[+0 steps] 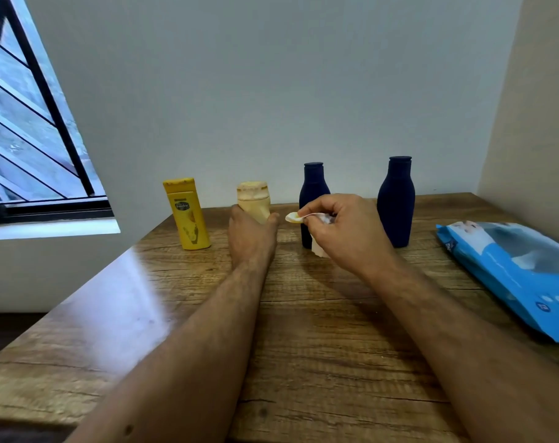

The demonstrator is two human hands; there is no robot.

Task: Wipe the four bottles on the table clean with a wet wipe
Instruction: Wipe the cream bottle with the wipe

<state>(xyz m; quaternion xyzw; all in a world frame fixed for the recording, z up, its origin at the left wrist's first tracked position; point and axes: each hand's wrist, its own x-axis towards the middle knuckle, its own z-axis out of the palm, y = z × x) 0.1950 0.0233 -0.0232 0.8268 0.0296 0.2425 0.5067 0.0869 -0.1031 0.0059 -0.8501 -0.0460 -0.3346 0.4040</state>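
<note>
Several bottles stand in a row near the wall on the wooden table. A yellow bottle stands at the left. My left hand grips the lower part of a cream bottle beside it. Further right stand a dark blue bottle, partly hidden by my right hand, and a second dark blue bottle. My right hand pinches a white wet wipe just right of the cream bottle; the wipe's tip near my fingertips is stained yellowish.
A blue pack of wet wipes lies at the table's right edge. A window with black bars is at the left, and a wall runs close behind the bottles.
</note>
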